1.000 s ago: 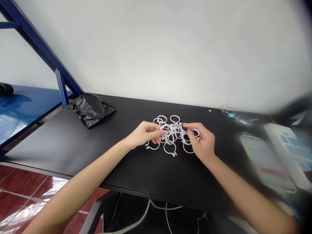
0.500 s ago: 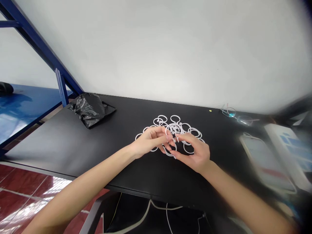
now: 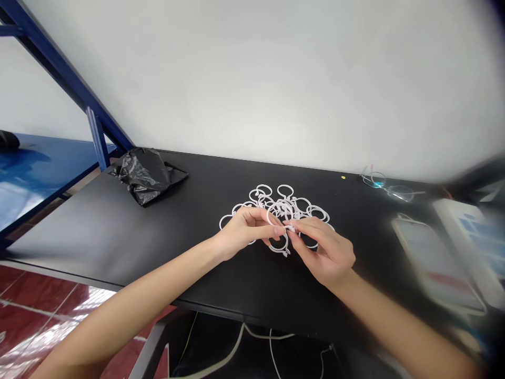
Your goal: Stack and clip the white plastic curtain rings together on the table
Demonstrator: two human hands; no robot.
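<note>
Your L hand point(image 3: 252, 227) has a white ring point(image 3: 268, 215) pinched, thumb to fingers; R hand point(image 3: 325, 247) fingertips close together on its clasp point(image 3: 291, 228). Ring's mid-view, held over pile of white rings point(image 3: 265, 200) on blk table point(image 3: 213, 181). Round, so no clear long axis; loop rises twd wall point(image 3: 256, 95), clasp end low, pointing twd your R fingers. Can't tell if clasp's fastened: fingertips cover part. Your hands hide some pile rings. Phone point(image 3: 437, 263) at far R blurred; your forearms point(image 3: 150, 289) cut off by frame.
</note>
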